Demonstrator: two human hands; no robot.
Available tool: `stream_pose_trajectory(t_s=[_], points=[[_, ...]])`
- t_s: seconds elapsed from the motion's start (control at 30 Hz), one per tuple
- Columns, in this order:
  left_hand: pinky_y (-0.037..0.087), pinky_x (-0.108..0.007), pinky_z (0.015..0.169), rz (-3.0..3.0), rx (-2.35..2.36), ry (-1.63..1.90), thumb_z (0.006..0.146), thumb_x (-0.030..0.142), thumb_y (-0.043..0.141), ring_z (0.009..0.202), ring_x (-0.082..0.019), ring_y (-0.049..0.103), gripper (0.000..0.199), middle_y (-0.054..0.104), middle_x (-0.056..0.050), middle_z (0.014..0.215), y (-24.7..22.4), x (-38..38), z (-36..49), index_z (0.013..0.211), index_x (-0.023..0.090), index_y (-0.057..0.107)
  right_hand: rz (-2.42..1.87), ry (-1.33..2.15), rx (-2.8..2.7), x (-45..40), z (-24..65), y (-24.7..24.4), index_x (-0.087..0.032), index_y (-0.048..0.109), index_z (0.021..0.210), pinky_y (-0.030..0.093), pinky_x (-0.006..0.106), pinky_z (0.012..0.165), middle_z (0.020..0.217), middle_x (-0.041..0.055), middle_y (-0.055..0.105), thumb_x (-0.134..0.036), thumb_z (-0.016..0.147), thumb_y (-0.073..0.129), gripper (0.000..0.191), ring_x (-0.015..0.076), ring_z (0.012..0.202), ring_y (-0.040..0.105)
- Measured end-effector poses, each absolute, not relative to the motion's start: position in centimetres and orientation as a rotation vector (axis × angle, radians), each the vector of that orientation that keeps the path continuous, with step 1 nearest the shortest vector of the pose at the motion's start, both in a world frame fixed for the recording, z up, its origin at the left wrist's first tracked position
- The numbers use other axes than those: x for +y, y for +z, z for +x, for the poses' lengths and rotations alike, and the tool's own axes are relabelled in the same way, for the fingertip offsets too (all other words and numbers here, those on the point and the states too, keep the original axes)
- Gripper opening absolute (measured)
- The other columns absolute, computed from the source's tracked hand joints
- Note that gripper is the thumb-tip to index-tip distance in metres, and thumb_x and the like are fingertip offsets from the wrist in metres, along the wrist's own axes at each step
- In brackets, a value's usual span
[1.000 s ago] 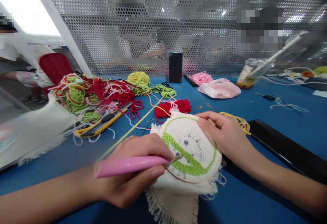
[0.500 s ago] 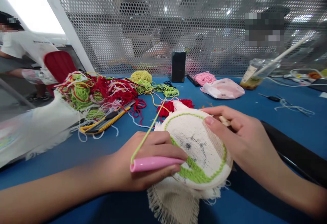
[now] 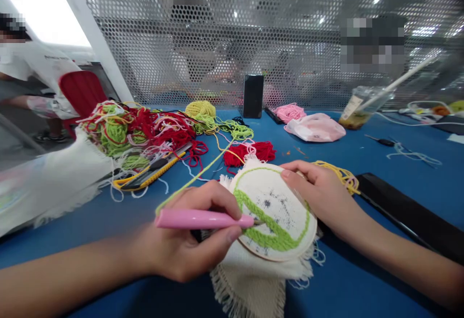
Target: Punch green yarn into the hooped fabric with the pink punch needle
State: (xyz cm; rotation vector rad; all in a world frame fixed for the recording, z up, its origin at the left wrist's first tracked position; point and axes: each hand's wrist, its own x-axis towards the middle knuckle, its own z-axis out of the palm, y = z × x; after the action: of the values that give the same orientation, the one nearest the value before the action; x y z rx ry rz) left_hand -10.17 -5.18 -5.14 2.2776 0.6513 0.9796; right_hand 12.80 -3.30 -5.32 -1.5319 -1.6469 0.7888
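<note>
My left hand (image 3: pixel 199 236) is closed around a pink punch needle pen (image 3: pixel 203 219), whose metal tip touches or nearly touches the cloth. Light green yarn (image 3: pixel 199 174) runs from the pen's rear end back to the yarn on the table. Round and tilted toward me, the embroidery hoop (image 3: pixel 277 258) holds cream cloth (image 3: pixel 250 279) with frayed edges. Green stitches (image 3: pixel 281 238) form an outline and a thick band, beside dark drawn marks. My right hand (image 3: pixel 321 192) grips the hoop's upper right edge, thumb on top; its other fingers are partly hidden.
Tangled yarn (image 3: pixel 145 127) and a yellow-handled cutter (image 3: pixel 155 174) lie left. A phone (image 3: pixel 253 95) stands at the back. Red yarn (image 3: pixel 259 151), a plastic bag (image 3: pixel 315 127), a drink cup (image 3: pixel 357 108) and a long black object (image 3: pixel 406 211) surround the hoop. A person sits far left.
My left hand and the pen have moved left, exposing the metal tip and more green stitching. The hoop and my right hand have shifted slightly left, revealing yellow yarn behind.
</note>
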Motion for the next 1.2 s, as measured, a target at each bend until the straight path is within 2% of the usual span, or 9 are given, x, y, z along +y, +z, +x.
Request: stream_pose_trajectory(t_s=[0.27, 0.73, 1.0, 1.13, 1.2], points=[[0.046, -0.027, 0.058, 2.209, 0.585, 0.987, 0.073, 0.007, 0.052, 0.069, -0.014, 0.056, 0.025, 0.056, -0.002, 0.081, -5.4, -5.0, -10.4, 0.091, 0.023, 0.051, -1.515, 0.812, -1.634, -3.2, 12.9, -5.6, -0.018, 0.060, 0.077, 0.028, 0.018, 0.037, 0.053, -0.0035, 0.048, -0.034, 0.078, 0.047, 0.021, 0.0069, 0.044, 0.038], [0.046, -0.026, 0.059, 2.144, 0.522, 0.959, 0.076, 0.008, 0.051, 0.072, -0.015, 0.055, 0.025, 0.056, -0.004, 0.086, -5.6, -4.8, -10.7, 0.097, 0.022, 0.049, -1.495, 0.810, -1.660, -3.3, 13.0, -5.5, -0.017, 0.059, 0.078, 0.028, 0.018, 0.038, 0.055, -0.0025, 0.049, -0.033, 0.080, 0.045, 0.021, 0.0078, 0.046, 0.040], [0.046, -0.022, 0.061, 2.350, 0.519, 0.880, 0.076, 0.010, 0.052, 0.071, -0.013, 0.058, 0.017, 0.060, -0.004, 0.082, -4.7, -4.5, -9.8, 0.092, 0.016, 0.053, -1.497, 0.823, -1.631, -3.5, 13.0, -5.4, -0.019, 0.059, 0.082, 0.029, 0.019, 0.039, 0.058, -0.0024, 0.053, -0.035, 0.080, 0.047, 0.020, 0.0074, 0.046, 0.041], [0.044, -0.024, 0.074, 2.540, 0.432, 0.641, 0.082, 0.013, 0.049, 0.084, -0.014, 0.057, 0.019, 0.061, -0.005, 0.091, -4.4, -4.0, -9.3, 0.101, 0.015, 0.051, -1.375, 0.807, -1.563, -4.2, 12.5, -4.6, -0.021, 0.060, 0.089, 0.036, 0.021, 0.045, 0.070, 0.0011, 0.060, -0.034, 0.082, 0.044, 0.021, 0.0119, 0.057, 0.051], [0.045, -0.025, 0.072, 2.636, 0.429, 0.510, 0.083, 0.016, 0.047, 0.085, -0.015, 0.056, 0.023, 0.060, -0.006, 0.094, -4.4, -4.0, -9.3, 0.106, 0.017, 0.050, -1.329, 0.789, -1.516, -4.6, 12.2, -4.2, -0.023, 0.060, 0.090, 0.041, 0.024, 0.053, 0.079, 0.0029, 0.063, -0.033, 0.084, 0.041, 0.022, 0.0150, 0.067, 0.055]])
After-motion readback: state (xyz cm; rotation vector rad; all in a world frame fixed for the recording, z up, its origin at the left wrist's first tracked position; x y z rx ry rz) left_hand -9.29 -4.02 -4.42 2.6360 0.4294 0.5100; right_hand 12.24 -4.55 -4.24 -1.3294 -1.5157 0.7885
